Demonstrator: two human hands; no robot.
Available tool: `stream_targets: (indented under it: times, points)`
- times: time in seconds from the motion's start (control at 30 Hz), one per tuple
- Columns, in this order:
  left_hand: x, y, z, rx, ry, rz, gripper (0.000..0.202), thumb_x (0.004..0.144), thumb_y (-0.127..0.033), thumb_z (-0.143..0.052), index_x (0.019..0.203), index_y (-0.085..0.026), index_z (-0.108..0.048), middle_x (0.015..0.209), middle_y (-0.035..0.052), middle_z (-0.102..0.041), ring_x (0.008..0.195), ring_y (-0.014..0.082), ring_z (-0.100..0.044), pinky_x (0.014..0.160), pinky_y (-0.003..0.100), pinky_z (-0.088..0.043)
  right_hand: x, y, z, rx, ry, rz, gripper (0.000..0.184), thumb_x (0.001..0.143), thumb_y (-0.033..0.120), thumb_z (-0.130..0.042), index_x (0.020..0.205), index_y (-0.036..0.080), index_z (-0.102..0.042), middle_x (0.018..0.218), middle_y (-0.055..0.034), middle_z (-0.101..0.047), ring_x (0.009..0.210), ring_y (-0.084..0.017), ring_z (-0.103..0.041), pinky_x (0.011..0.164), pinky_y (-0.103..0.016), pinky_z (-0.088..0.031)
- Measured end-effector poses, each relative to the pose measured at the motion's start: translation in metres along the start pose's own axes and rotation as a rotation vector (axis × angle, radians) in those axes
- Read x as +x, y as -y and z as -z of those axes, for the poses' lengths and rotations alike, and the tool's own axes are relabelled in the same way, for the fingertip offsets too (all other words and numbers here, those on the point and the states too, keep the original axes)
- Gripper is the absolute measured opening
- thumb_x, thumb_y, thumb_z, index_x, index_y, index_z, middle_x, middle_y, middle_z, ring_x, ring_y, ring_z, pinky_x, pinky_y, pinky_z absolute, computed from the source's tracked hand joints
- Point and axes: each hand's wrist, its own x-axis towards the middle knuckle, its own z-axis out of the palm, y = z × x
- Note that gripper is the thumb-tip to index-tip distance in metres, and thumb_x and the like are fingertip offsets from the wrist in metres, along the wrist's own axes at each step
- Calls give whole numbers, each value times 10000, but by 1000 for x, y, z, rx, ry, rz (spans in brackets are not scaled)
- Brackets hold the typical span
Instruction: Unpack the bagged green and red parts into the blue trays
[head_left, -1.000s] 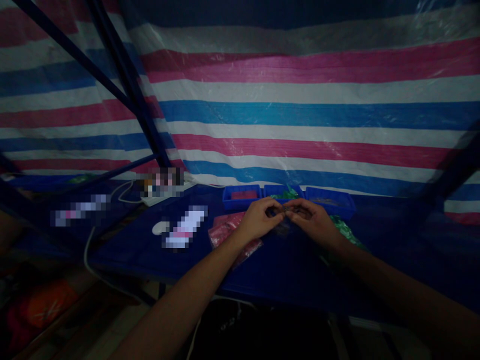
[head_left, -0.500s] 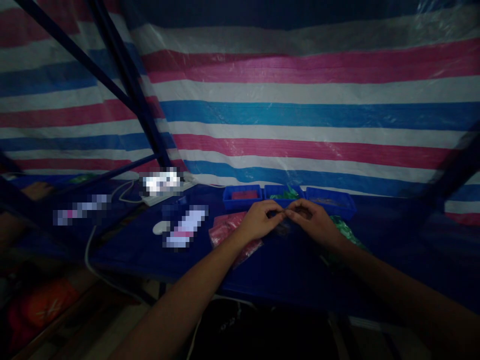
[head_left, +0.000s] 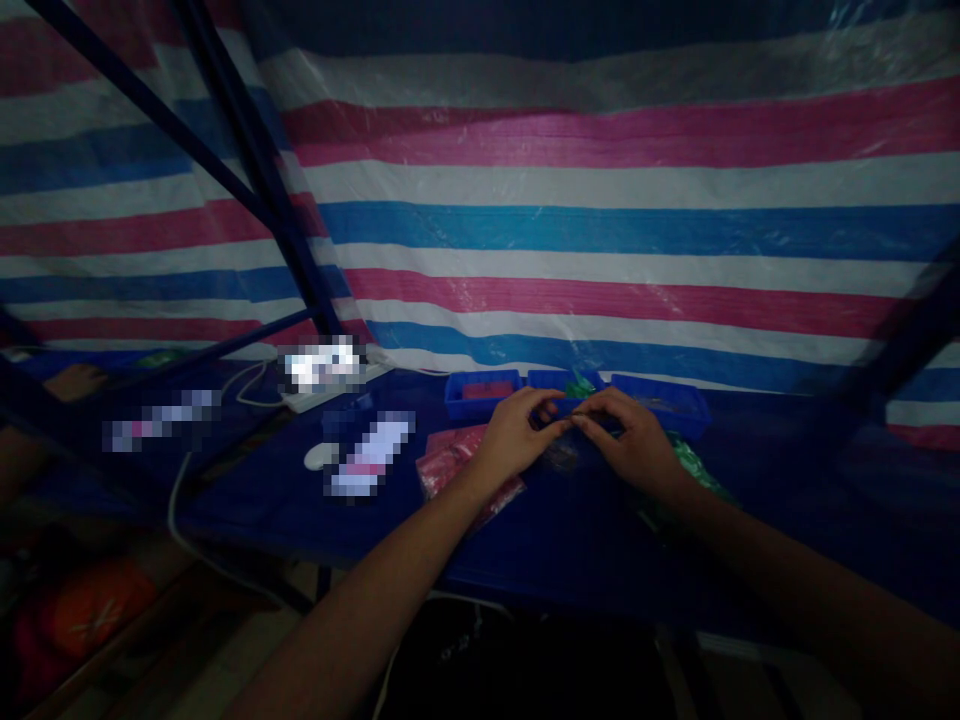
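Observation:
My left hand (head_left: 516, 432) and my right hand (head_left: 636, 440) meet fingertip to fingertip above the blue table. My right thumb and index finger pinch something small and dark, too small to name. The left thumb reaches the same spot, with the left index finger arched above it and the other fingers curled. Beneath the fingertips lies a small heap of thin, dark pieces (head_left: 561, 458). Pink plastic packets (head_left: 454, 455) lie by my left wrist, partly under the forearm. A green plastic packet (head_left: 697, 465) is partly hidden behind my right wrist.
Behind my hands stand three blue trays: one with pink contents (head_left: 480, 407), one with green packets (head_left: 551, 380), and one on the right (head_left: 686, 412). Leftward are a white round object (head_left: 322, 457), a power strip (head_left: 337, 390) and blurred-out items. Another person's hand (head_left: 79, 380) shows far left.
My left index finger has lifted away from the thumb, opening the gap between them. My right fingertips stay at nearly the same place. The packets and trays have not moved.

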Motion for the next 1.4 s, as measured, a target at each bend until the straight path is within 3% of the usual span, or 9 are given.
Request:
stream_targets:
  times: [0.1,0.27,0.5,0.63,0.8,0.97,1.13,1.27,1.4]
  points:
    - [-1,0,-3,-144,40,95,460,948,-368,-622,1373,-200,-574,844,49,-744,731,170,-680,725,301,-535,2,-6,1,-120,-69,94,104,926,288,-657,1004,244,-709,973,-69,-691,949,-255,-643,860,-428,-516]
    - [0,5,-12,-542,157,104,355,966,-379,-599,1248,-176,-672,1131,120,-735,976,199,-706,866,319,-544,2,-15,1,-226,-63,197,147,925,270,-646,1048,274,-726,1125,-85,-658,1095,-283,-601,946,-493,-505]
    - [5,15,-14,-680,50,216,362,820,-309,-788,1122,-141,-682,1059,115,-748,955,191,-718,892,310,-534,0,-9,-2,-145,13,159,282,894,250,-658,1166,296,-713,1342,-88,-576,1255,-285,-555,1055,-498,-478]
    - [6,17,-10,-722,-2,223,523,789,-260,-817,1246,-166,-582,932,72,-749,869,174,-729,822,283,-543,-3,-5,-4,-4,30,63,273,930,295,-625,1191,310,-706,1346,-64,-616,1267,-263,-575,1103,-489,-452]
    - [5,18,-11,-636,-54,257,671,788,-242,-814,1373,-195,-488,914,60,-751,851,177,-733,820,301,-557,-4,4,-5,127,85,-11,316,971,323,-571,1272,304,-664,1302,-54,-672,1214,-241,-628,1046,-453,-514]
    - [6,20,-9,-424,-144,171,548,857,-274,-747,1347,-193,-516,1090,111,-733,951,185,-714,870,327,-548,6,-11,12,-190,14,57,346,951,323,-580,1283,262,-655,1296,-82,-676,1220,-282,-620,1086,-514,-468]
    - [7,21,-4,-317,-186,125,399,956,-324,-612,1324,-191,-535,1026,82,-732,879,169,-698,761,288,-531,12,-49,38,-518,-97,38,398,938,331,-571,1304,185,-628,1381,-153,-608,1300,-349,-552,1086,-546,-449]
    - [7,20,-3,-293,-191,128,378,979,-330,-568,1330,-196,-534,1034,76,-734,872,168,-695,732,274,-519,9,-57,38,-589,-17,33,203,920,351,-593,969,210,-731,1239,-141,-683,1192,-350,-613,1029,-562,-481]
    - [5,17,-3,-259,-192,116,373,975,-318,-569,1327,-196,-539,1016,69,-731,883,170,-692,764,281,-525,5,-33,23,-444,109,175,203,924,309,-608,1066,206,-711,1250,-127,-671,1244,-313,-566,1091,-535,-431]
